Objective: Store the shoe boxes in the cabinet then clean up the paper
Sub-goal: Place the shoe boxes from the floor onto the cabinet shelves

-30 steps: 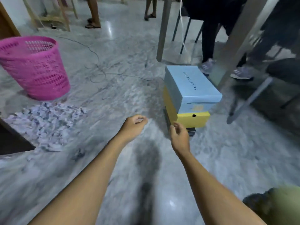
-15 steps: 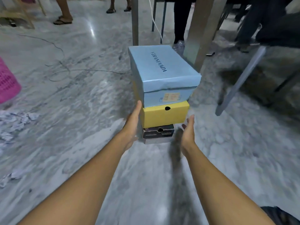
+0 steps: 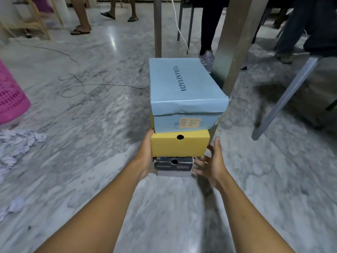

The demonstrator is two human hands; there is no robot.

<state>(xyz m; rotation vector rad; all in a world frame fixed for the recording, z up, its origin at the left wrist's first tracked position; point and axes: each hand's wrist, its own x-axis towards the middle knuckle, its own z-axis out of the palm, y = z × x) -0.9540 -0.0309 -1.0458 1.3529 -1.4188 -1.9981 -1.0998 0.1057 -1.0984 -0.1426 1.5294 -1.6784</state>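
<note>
Three shoe boxes stand stacked on the marble floor: a light blue box on top, a yellow box in the middle, a dark grey box at the bottom. My left hand lies flat against the left side of the yellow and grey boxes. My right hand is spread just right of the stack, fingers reaching toward the grey box, thumb up. Shredded white paper lies scattered on the floor at the left.
A pink plastic basket stands at the left edge. Table legs and a slanted metal leg rise close behind and right of the stack. A cable loops across the floor. Other people's legs stand beyond.
My hands, curled a second ago, have opened and closed in on both sides of the stack. The view has moved nearer to the boxes; the basket slid to the left edge.
</note>
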